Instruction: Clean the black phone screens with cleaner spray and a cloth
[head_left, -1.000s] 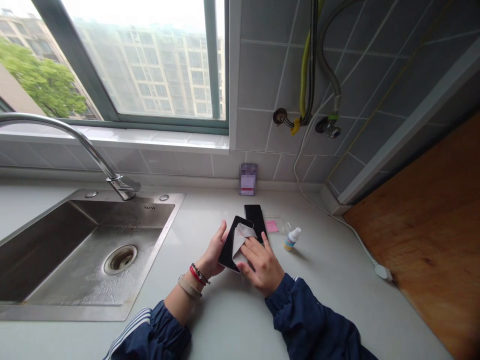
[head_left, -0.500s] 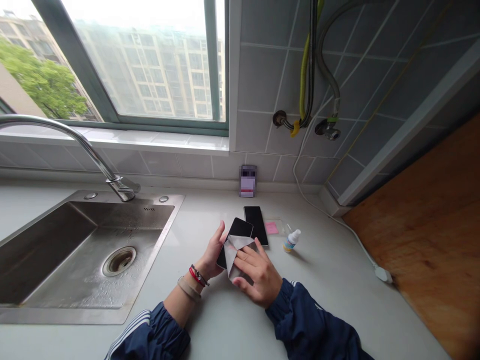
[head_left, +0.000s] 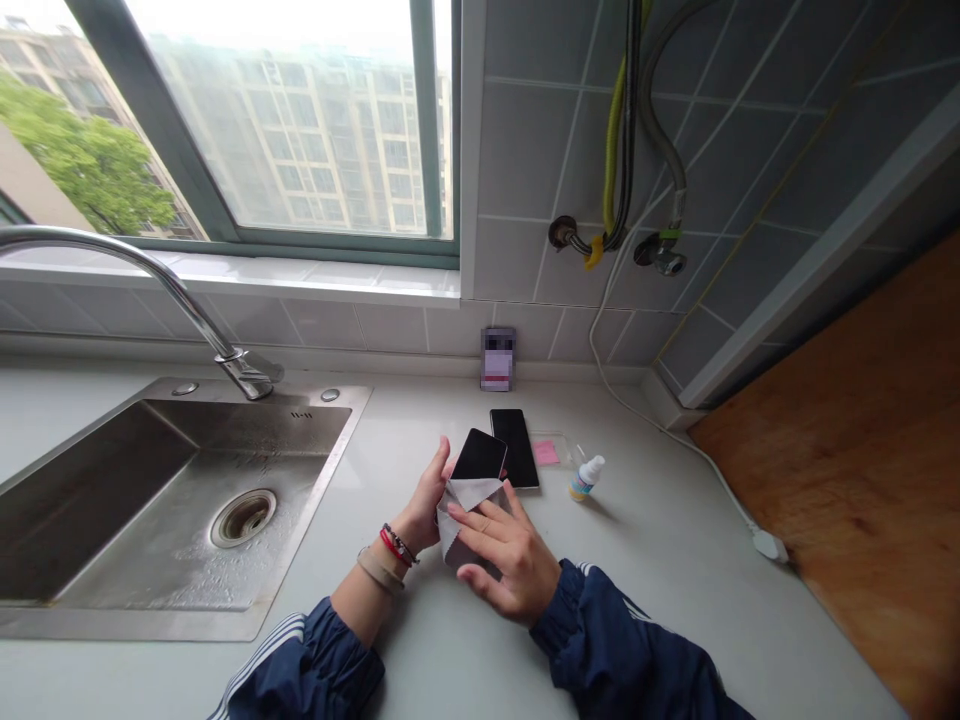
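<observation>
- A black smartphone (head_left: 514,448) lying flat on the white counter, the anchor for the clock directions
- A pink sticky note (head_left: 546,453) just beside it at 3 o'clock, in a clear plastic sleeve
- A small white-capped dropper bottle (head_left: 586,479) at 3 o'clock, upright
- A box with a blurred label (head_left: 497,358) at 12 o'clock, against the tiled wall
- A stainless steel sink (head_left: 97,445) at 9 o'clock
- A curved chrome faucet (head_left: 180,290) at 10 o'clock
- A window (head_left: 285,120) at 11 o'clock, high-rise buildings and a tree (head_left: 90,160) beyond
- Braided hoses (head_left: 624,120) on the wall at 1 o'clock
- A white cable (head_left: 675,440) running along the counter at 3 o'clock
- A wooden board (head_left: 847,470) further out at 3 o'clock
</observation>
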